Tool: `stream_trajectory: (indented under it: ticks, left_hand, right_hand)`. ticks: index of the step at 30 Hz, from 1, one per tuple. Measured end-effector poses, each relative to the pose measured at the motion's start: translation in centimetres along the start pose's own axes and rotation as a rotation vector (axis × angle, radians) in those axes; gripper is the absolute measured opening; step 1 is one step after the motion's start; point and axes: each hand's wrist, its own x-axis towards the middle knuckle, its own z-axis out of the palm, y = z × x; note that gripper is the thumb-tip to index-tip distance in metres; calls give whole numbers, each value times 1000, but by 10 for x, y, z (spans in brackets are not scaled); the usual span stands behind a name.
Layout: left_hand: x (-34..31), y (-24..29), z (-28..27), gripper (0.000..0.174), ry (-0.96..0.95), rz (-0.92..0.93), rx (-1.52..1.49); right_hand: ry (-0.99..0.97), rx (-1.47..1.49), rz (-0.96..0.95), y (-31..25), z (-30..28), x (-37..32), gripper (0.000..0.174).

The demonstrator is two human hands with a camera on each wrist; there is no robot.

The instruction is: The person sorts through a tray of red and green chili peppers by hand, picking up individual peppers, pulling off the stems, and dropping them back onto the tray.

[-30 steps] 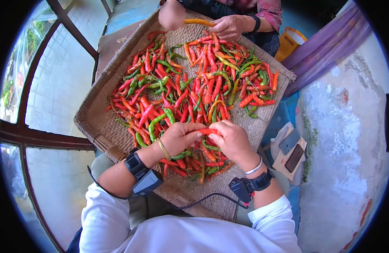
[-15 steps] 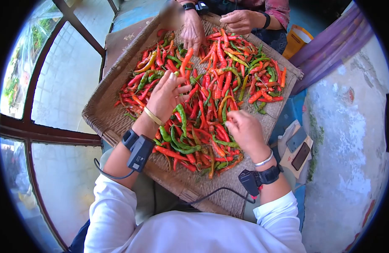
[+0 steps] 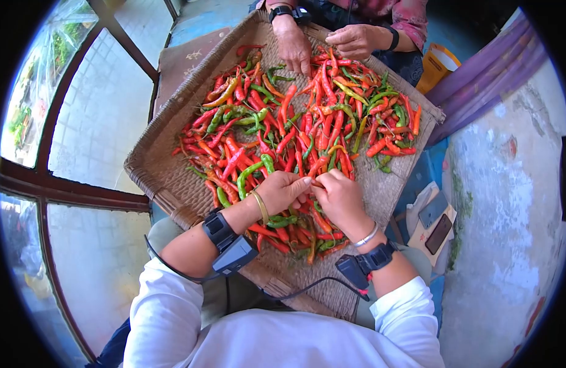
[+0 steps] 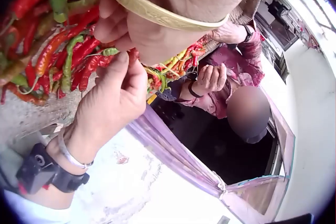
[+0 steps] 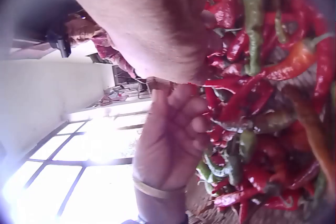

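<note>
– Holding what in R hand point(image 3: 341, 199)?
– Prob. a red pepper point(image 4: 134, 55), clamped btwn thumb & curled fingers. Right beside L hand point(image 3: 274, 199), over near half of woven tray point(image 3: 166, 165), just above heaped peppers point(image 3: 295, 138).
– And L fingers?
– Bent; can't tell if pinching too.
– Step, then?
– Prob. mid-way thru working it w/ both hands. Calls next for steady R pinch.

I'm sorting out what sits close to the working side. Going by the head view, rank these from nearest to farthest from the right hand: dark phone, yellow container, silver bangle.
1. Silver bangle: on the wrist of the right hand.
2. Dark phone: off to the right.
3. Yellow container: upper right, near the purple curtain.
</note>
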Motion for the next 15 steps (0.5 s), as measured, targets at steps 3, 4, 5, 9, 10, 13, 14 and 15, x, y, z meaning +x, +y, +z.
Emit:
stream_trajectory:
  ticks: [3, 4, 5, 9, 10, 13, 14, 15]
  left_hand:
    - [-6, 10, 3, 33, 44, 10, -132]
    - [-6, 9, 5, 33, 41, 5, -135]
    - [-5, 8, 6, 33, 36, 0, -137]
    - [-4, 8, 7, 30, 75, -51, -269]
    - [-4, 9, 5, 30, 73, -52, -267]
    - [1, 10, -8, 27, 75, -84, -99]
    - [3, 12, -13, 27, 75, -84, -99]
    - [3, 16, -20, 27, 114, -31, -175]
  right_hand:
    - [95, 126, -78, -6, -6, -5, 12]
    - [94, 127, -113, -9, -3, -7, 11]
    - [93, 129, -147, -11, -1, -8, 11]
    - [46, 282, -162, -12, -3, -8, 17]
    - [47, 282, -160, -11, -6, -6, 17]
    - [-31, 362, 10, -5, -23, -2, 28]
    - [11, 292, 37, 0, -29, -1, 26]
    - [33, 199, 40, 9, -32, -2, 24]
